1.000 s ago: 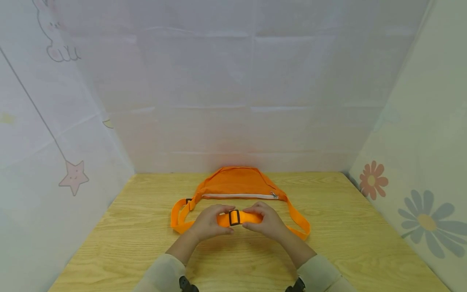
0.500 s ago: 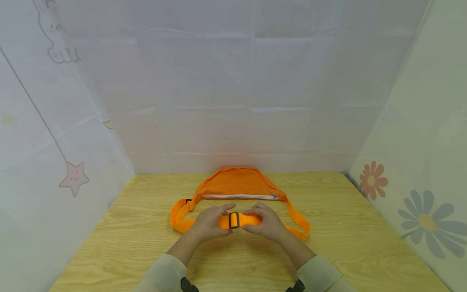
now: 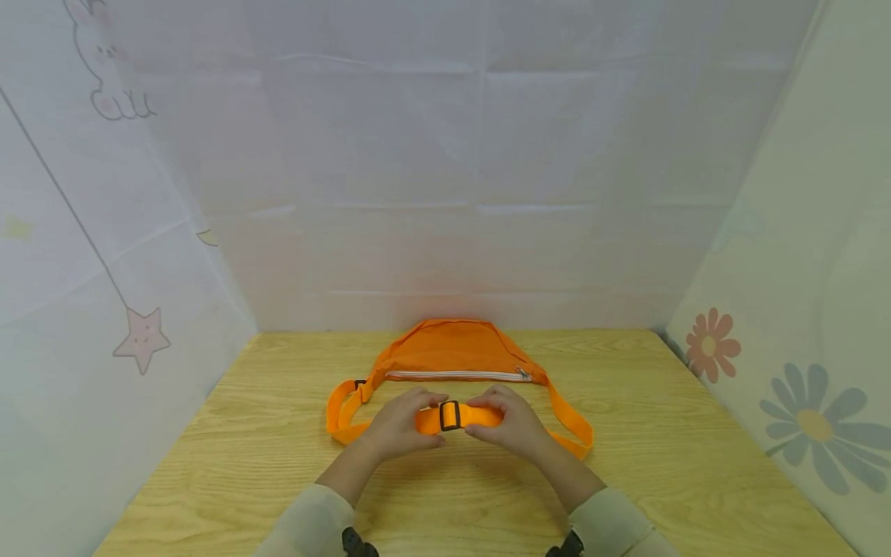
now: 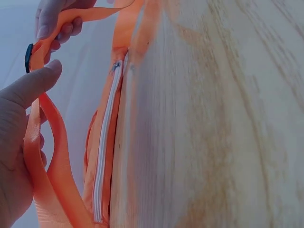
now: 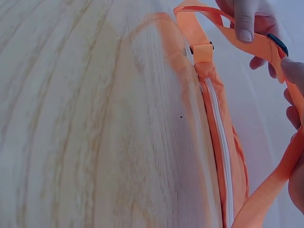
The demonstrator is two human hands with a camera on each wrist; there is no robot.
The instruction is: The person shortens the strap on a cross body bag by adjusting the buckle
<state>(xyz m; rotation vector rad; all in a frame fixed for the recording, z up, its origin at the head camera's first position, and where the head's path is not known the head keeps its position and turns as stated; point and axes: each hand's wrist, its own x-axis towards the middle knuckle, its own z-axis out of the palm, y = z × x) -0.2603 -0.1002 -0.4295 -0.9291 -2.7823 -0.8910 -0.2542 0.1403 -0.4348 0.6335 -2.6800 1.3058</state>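
An orange waist bag (image 3: 452, 348) lies at the back of the table, its white zipper (image 3: 459, 375) facing the front. Its orange strap (image 3: 572, 418) loops forward, and a stretch with a black slide buckle (image 3: 450, 415) is held up between the two hands. My left hand (image 3: 398, 424) grips the strap on the buckle's left side, thumb close to the buckle; the doubled webbing (image 4: 59, 142) runs past its palm in the left wrist view. To the right of the buckle, my right hand (image 3: 511, 422) pinches the strap between thumb and fingers.
A second black slider (image 3: 360, 384) sits where the strap meets the bag's left end. The wood-grain table (image 3: 661, 480) is enclosed by a pale back sheet (image 3: 445, 193) and patterned side sheets with a star (image 3: 141, 339) and flowers (image 3: 814, 424).
The buckle and the held strap dipped slightly half a second ago and have risen back to about their former height. Both hands keep their hold, and the bag stays in place.
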